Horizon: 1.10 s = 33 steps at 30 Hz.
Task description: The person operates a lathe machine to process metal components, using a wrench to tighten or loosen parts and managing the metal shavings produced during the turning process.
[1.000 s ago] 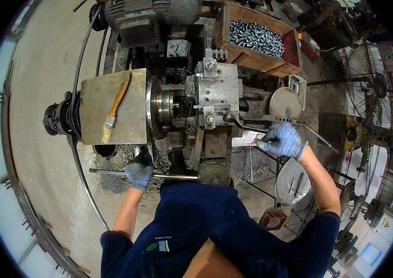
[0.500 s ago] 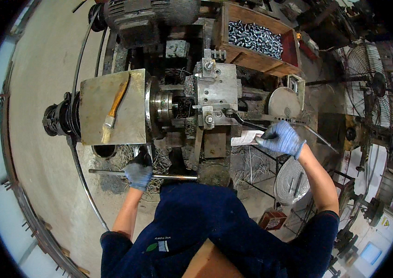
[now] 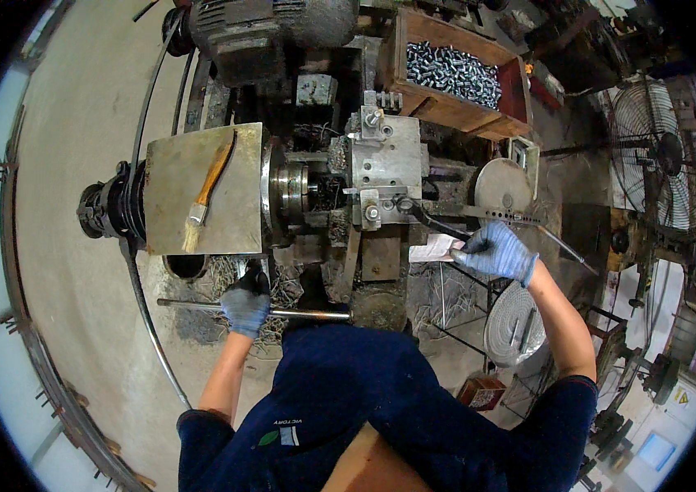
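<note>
My left hand [image 3: 245, 308], in a blue-grey glove with dark fingers, is closed round a long metal bar [image 3: 311, 314] lying crosswise just in front of my body. My right hand [image 3: 497, 251], gloved alike, is closed on the outer end of a dark spanner-like lever [image 3: 438, 223]. The lever's ring end sits on the front of a grey steel tool block [image 3: 385, 164], beside a clamp bolt. Left of that block is a round metal chuck [image 3: 289, 187]. A pale sheet [image 3: 432, 248] shows partly behind my right fingers.
A wooden-handled brush [image 3: 211, 187] lies on the flat machine cover [image 3: 163, 164]. A wooden box [image 3: 459, 117] of small shiny metal parts stands at the far right. A round plate [image 3: 504, 184], a round woven seat [image 3: 514, 325] and a fan [image 3: 651, 152] are rightward. Metal shavings litter the floor.
My right hand has shifted slightly left, and the lever's outer end has swung a little toward me. My left hand keeps its place on the bar.
</note>
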### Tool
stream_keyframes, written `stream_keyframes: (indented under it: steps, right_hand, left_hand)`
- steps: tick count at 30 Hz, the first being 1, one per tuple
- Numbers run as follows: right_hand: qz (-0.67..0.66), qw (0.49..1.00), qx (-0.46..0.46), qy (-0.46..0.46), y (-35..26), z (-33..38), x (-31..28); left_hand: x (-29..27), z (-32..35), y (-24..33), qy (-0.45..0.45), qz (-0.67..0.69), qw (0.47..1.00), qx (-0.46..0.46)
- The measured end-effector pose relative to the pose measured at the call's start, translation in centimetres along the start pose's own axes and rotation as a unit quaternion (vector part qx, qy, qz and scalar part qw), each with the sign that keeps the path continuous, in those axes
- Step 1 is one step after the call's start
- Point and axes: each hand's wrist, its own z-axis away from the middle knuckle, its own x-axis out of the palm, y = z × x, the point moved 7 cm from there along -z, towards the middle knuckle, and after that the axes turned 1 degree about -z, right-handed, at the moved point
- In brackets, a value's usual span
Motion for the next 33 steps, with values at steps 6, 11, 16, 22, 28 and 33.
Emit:
stream_keyframes:
  steps: [6, 11, 16, 22, 28, 33]
  right_hand:
    - [-0.208, 0.971, -0.098, -0.06, -3.5, 2.7, -1.0]
    - [-0.165, 0.981, -0.075, 0.071, -3.6, 0.7, -2.0]
    - [-0.033, 0.998, -0.043, 0.041, -3.9, -0.8, -2.4]
    - [0.158, 0.985, 0.034, 0.063, -6.8, -2.2, -5.2]
    - [0.034, 0.994, 0.099, 0.007, -4.6, -4.7, -5.2]
    - [0.081, 0.992, 0.051, 0.083, -5.9, -2.0, -4.4]
  left_hand:
    - [0.2, 0.2, -0.4, 0.014, -0.003, 1.0, 0.002]
    - [0.9, 0.5, -1.3, 0.016, -0.026, 1.0, 0.002]
    - [0.5, 0.6, -1.3, 0.025, 0.01, 1.0, 0.014]
    - [-0.8, 0.6, 0.2, 0.042, -0.072, 0.996, 0.031]
    - [0.8, 0.6, -1.1, -0.01, -0.099, 0.995, 0.029]
    - [-0.3, 0.8, -0.9, -0.017, -0.058, 0.998, -0.007]
